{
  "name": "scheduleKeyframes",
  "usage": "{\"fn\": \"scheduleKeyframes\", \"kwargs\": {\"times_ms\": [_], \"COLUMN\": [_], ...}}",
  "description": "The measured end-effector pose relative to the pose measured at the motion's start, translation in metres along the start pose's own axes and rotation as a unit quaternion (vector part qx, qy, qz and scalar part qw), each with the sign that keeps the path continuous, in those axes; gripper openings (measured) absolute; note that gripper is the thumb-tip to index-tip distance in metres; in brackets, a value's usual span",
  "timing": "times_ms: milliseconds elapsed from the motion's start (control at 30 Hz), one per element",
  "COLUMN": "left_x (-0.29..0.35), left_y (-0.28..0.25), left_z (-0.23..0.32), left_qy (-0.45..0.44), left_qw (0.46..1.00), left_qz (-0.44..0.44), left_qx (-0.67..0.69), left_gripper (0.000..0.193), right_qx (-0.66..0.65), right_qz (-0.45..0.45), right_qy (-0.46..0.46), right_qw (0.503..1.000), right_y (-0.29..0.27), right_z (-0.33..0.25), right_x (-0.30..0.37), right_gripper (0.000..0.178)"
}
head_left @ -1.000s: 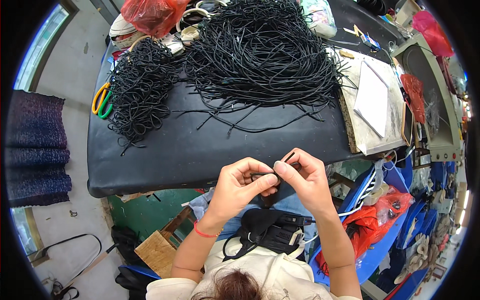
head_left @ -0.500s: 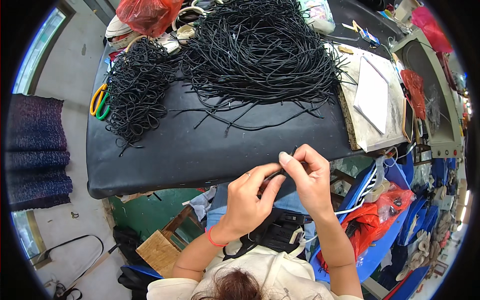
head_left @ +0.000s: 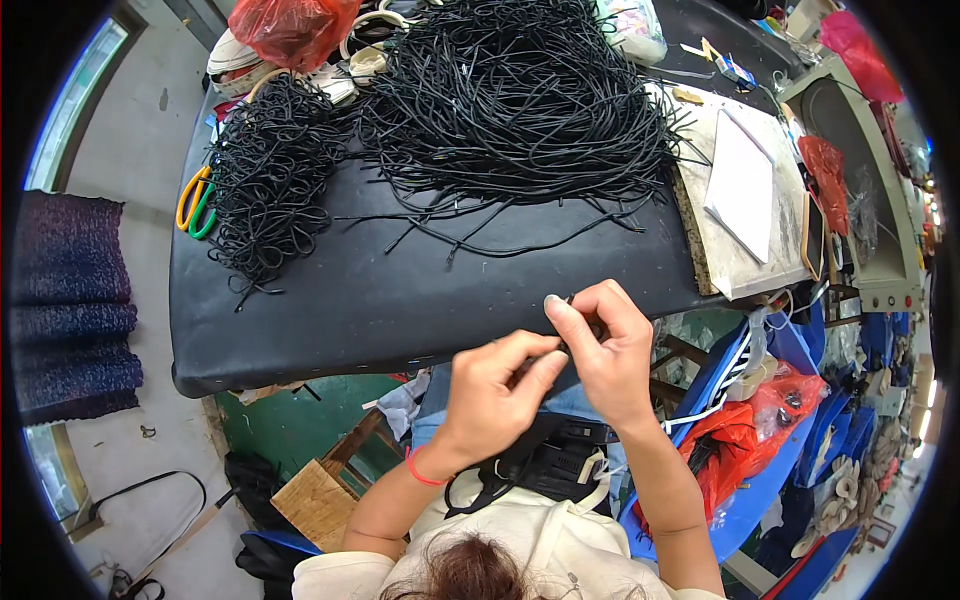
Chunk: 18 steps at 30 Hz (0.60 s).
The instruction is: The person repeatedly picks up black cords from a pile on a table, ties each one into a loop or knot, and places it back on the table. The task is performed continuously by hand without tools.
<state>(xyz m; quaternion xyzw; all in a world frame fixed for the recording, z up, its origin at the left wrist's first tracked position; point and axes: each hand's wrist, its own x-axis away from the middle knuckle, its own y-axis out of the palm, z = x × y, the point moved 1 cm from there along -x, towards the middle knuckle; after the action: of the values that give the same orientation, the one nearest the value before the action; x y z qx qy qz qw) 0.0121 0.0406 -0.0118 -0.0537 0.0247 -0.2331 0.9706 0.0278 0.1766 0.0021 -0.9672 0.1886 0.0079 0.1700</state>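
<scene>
Over the front edge of the black-covered table (head_left: 430,310), my left hand (head_left: 495,385) and my right hand (head_left: 607,345) come together fingertip to fingertip. Both pinch a short bit of black cord (head_left: 568,340), mostly hidden by the fingers. A big loose heap of black cords (head_left: 520,120) lies on the table's far middle, a few strands straying toward me. To its left is a smaller pile of looped, knotted cords (head_left: 268,180). Scissors with yellow and green handles (head_left: 198,205) stick out from that pile's left side.
A worn board (head_left: 735,265) with a white sheet (head_left: 742,190) covers the table's right end, a phone (head_left: 813,235) at its edge. Red plastic bags (head_left: 295,30) sit far left. Right of my arm stands a blue bin (head_left: 735,530) holding red bags. A wooden stool (head_left: 320,505) is at lower left.
My hands have drawn closer together, the left shifting slightly right and down, the right slightly left. The bit of cord is now more covered by the fingers. The piles look unchanged.
</scene>
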Motion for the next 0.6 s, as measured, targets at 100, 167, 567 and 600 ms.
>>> {"fn": "scheduleKeyframes", "kwargs": {"times_ms": [100,167,567,600], "left_x": [-0.003,-0.007,-0.004,-0.004], "left_y": [-0.009,-0.013,0.001,0.002], "left_z": [-0.006,-0.01,0.001,0.0], "left_qy": [-0.103,-0.109,-0.106,-0.109], "left_qw": [0.973,0.962,0.953,0.954], "left_qz": [-0.009,-0.024,0.109,0.115], "left_qx": [0.207,0.25,0.263,0.254], "left_gripper": [0.012,0.014,0.014,0.014], "right_qx": [-0.226,-0.2,-0.24,-0.245], "right_qz": [-0.025,-0.114,-0.127,-0.124], "right_qy": [0.129,0.195,0.133,0.138], "right_qw": [0.965,0.953,0.953,0.952], "right_y": [-0.005,-0.018,-0.003,-0.002], "right_z": [-0.009,-0.009,-0.007,-0.006], "right_x": [-0.008,-0.005,0.014,0.015], "right_gripper": [0.013,0.015,0.017,0.017]}}
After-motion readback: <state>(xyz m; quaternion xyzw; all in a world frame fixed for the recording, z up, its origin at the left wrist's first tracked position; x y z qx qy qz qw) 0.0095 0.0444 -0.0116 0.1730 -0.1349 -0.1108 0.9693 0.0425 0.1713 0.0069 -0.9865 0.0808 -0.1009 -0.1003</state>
